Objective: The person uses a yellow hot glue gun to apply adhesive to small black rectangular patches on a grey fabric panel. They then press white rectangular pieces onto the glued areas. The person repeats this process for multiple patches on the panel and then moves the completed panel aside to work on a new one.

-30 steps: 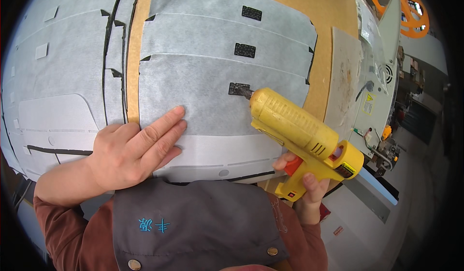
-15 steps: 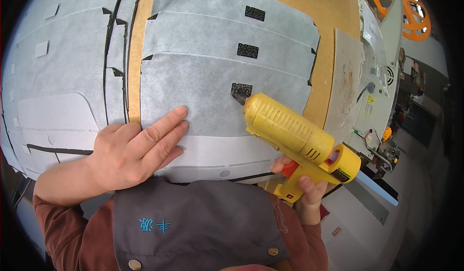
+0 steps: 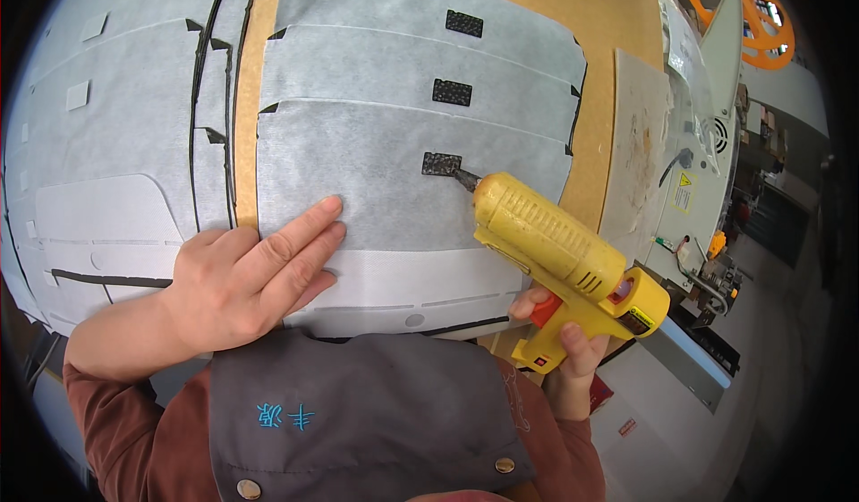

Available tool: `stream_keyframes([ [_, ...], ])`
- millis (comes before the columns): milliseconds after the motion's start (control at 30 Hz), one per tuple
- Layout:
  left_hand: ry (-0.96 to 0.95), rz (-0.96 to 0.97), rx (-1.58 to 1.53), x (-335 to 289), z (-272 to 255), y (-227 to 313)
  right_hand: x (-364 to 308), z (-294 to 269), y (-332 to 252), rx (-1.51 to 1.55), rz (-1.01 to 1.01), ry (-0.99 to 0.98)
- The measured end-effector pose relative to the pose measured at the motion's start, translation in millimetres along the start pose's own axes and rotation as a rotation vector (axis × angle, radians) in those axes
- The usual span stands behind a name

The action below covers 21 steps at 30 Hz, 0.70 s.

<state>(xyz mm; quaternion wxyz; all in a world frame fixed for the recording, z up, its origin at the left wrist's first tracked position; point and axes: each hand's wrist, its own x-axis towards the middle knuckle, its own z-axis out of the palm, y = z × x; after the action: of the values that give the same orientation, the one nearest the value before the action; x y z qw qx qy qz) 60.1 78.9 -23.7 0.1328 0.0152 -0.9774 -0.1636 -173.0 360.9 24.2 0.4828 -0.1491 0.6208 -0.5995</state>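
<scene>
My right hand [image 3: 573, 354] is wrapped round the handle of a yellow hot glue gun [image 3: 555, 238], a finger at its red trigger. The dark nozzle points to the upper left, at the lower right corner of the nearest black textured patch [image 3: 441, 164]; whether it touches cannot be seen. That patch lies on a grey-white fabric panel [image 3: 358, 180], in line with two similar patches farther up. Flat across the panel's lower left part rests my left hand [image 3: 255, 278], its fingers stretched out and holding nothing.
Similar light panels [image 3: 116, 135] with black edging and small white squares cover the left side. Beneath lies a brown board [image 3: 594, 166]. To the right are a grey strip [image 3: 633, 135], a pale machine [image 3: 702, 171] with wires, and an orange spoked wheel [image 3: 747, 19].
The glue gun has moved slightly right, and its nozzle has gone from over the nearest patch to that patch's lower right corner. My left hand stays in place.
</scene>
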Motion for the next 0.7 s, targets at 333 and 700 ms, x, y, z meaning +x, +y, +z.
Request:
stream_keyframes([
  [333,0.002,-0.009,-0.012,-0.6,0.4,0.7,9.5,14.2,-2.4,-0.095,-0.054,0.114],
  [700,-0.011,-0.001,0.003,-1.5,0.3,-0.4,11.3,25.7,-7.1,-0.138,-0.044,0.191],
])
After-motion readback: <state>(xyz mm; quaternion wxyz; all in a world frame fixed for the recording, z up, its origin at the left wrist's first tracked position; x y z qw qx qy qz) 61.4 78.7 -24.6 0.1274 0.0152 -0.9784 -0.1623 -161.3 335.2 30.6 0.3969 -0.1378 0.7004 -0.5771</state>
